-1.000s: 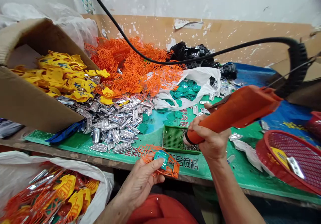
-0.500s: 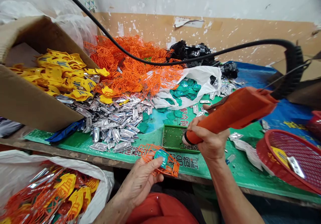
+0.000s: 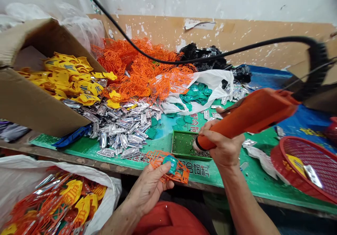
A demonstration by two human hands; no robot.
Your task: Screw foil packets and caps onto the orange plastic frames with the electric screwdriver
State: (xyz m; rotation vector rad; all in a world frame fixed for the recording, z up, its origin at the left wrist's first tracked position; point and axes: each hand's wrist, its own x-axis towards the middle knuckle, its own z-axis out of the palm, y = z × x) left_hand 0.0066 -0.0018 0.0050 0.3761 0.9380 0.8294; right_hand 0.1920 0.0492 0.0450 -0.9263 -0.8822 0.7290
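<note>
My left hand [image 3: 149, 189] pinches an orange plastic lattice piece [image 3: 168, 165] with a small teal part set in it, held just in front of the table edge. My right hand [image 3: 221, 147] is wrapped round the grip of an orange powered screwdriver [image 3: 250, 115], whose tip points down at a small green perforated tray [image 3: 184, 143] with tiny screws in it. A black cable [image 3: 184, 59] runs from the tool's back end up and across to the left.
A cardboard box [image 3: 31, 101] of yellow parts lies at the left, beside a heap of silver pieces [image 3: 121, 129] and a pile of orange lattices [image 3: 139, 70]. Teal parts fill a white bag [image 3: 200, 94]. A red basket [image 3: 308, 168] sits right; a bag of assembled pieces [image 3: 52, 200] lower left.
The view has shifted slightly. Both hands keep their hold, the screwdriver tip staying over the green tray.
</note>
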